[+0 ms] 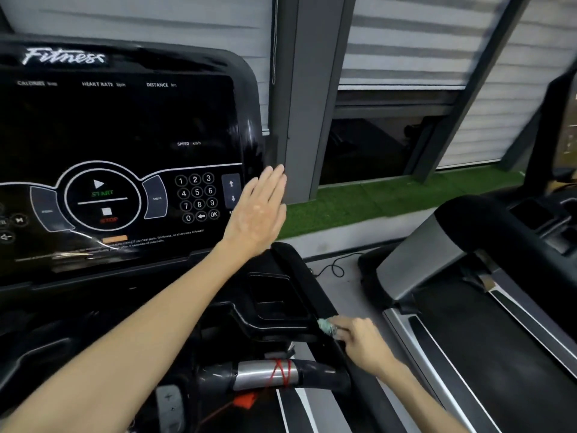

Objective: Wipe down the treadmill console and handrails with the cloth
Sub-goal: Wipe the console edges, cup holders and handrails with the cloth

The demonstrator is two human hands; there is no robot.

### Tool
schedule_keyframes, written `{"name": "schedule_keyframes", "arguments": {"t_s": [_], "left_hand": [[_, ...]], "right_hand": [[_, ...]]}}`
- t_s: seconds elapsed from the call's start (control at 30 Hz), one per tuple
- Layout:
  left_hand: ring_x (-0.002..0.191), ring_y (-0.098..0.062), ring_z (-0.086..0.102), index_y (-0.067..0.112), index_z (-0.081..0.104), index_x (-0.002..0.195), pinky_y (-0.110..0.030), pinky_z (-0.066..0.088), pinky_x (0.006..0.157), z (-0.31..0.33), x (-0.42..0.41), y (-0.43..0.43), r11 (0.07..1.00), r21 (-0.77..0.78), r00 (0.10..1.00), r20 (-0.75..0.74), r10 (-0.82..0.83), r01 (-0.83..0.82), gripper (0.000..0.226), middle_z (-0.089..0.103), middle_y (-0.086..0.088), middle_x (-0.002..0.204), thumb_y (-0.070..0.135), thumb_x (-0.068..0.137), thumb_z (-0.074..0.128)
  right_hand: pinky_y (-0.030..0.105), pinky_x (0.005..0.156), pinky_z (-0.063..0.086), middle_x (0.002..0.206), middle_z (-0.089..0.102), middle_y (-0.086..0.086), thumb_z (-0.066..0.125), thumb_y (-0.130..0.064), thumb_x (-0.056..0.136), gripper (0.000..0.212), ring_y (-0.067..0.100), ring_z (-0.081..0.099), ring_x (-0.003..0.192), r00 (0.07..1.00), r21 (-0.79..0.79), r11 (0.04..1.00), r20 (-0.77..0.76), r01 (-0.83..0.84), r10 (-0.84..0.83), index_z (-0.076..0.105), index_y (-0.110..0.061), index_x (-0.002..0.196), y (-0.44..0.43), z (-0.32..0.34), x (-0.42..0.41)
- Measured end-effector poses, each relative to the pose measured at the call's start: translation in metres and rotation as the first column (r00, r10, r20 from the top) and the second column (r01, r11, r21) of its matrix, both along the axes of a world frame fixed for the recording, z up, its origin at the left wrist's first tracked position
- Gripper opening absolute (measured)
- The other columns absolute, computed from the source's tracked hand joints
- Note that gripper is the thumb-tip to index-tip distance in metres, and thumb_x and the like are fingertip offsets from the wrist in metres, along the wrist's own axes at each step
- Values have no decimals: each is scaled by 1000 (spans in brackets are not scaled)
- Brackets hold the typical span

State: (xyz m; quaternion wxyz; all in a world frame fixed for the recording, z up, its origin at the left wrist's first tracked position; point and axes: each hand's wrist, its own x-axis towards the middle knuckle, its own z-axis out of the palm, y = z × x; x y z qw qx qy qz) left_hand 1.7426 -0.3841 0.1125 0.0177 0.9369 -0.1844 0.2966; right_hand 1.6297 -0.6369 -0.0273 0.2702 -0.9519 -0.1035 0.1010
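Beside the console point(125, 120) edge, left hand point(257, 214) spreads flat; right hand point(362, 342) pinches cloth point(327, 327) on handrail point(312, 285).

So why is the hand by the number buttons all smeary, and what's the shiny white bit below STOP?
Head view: the left hand is blurred, probably from moving; head view: the white streaks low on the console are glare off its glossy face; head view: the wide lens tilts the window frame.
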Motion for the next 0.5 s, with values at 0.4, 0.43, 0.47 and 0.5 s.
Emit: {"name": "schedule_keyframes", "arguments": {"t_s": [0.4, 0.43, 0.47, 0.5], "left_hand": [[86, -4, 66, 32, 63, 123, -25, 56, 83, -22, -137, -11, 543, -834, 643, -469, -605, -98, 40, 68, 11, 110, 26, 85, 74], [83, -4, 64, 33, 61, 125, -24, 56, 80, -19, -143, -9, 548, -830, 665, -467, -582, -103, 44, 66, 11, 109, 25, 84, 76], [82, -2, 61, 33, 59, 126, -21, 55, 77, -18, -150, -7, 559, -823, 696, -460, -551, -102, 47, 64, 13, 109, 25, 83, 76], [83, 2, 59, 35, 57, 128, -18, 52, 76, -17, -156, -6, 573, -815, 734, -444, -514, -91, 49, 60, 17, 110, 27, 83, 76]], "right_hand": [[45, 86, 52, 131, 59, 19, 39, -18, 102, 36, 34, 57, 120, 873, 881, 114, -472, 460, 123, 50, -8, 135, 74, 119, -58], [46, 88, 51, 132, 58, 19, 39, -19, 102, 37, 34, 56, 121, 875, 884, 120, -466, 452, 133, 49, -9, 136, 77, 123, -63], [47, 90, 50, 132, 58, 19, 39, -19, 102, 37, 35, 55, 121, 880, 888, 136, -456, 439, 135, 49, -9, 136, 80, 127, -68], [48, 91, 50, 131, 59, 18, 40, -18, 102, 36, 35, 57, 119, 887, 892, 158, -444, 424, 126, 50, -10, 136, 83, 131, -71]]}}
